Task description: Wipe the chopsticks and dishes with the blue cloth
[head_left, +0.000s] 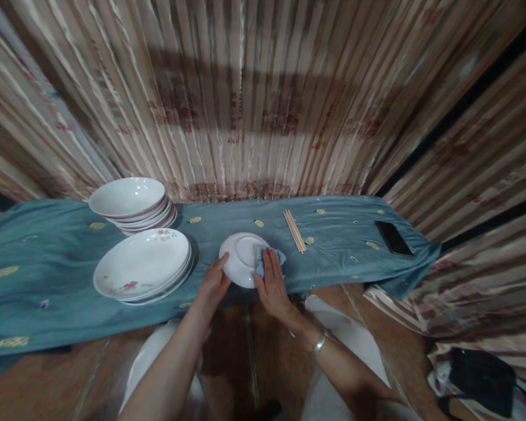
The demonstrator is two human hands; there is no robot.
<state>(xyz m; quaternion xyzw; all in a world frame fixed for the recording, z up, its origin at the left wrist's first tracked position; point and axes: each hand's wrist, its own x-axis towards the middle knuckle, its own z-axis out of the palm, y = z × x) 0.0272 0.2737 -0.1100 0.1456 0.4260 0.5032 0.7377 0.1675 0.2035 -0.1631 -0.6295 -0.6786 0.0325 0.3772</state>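
A white bowl (236, 263) is turned bottom up near the table's front edge, its foot ring showing. My left hand (214, 279) grips the bowl's left rim between thumb and fingers. Against the bowl's right side, my right hand (272, 287) presses a light blue cloth (260, 256), which sticks out around the fingers. The fingers partly cover the cloth and that side of the bowl. To the left stands a stack of white plates (144, 263) with a floral print. A bundle of wooden chopsticks (294, 231) lies to the right of the bowl.
Behind the plates is a stack of white bowls (129, 197) with reddish bands. A black phone (393, 238) lies on the right of the teal tablecloth (228, 217). Pleated curtains (254, 105) hang directly behind the table. A dark bag (482, 377) sits at lower right.
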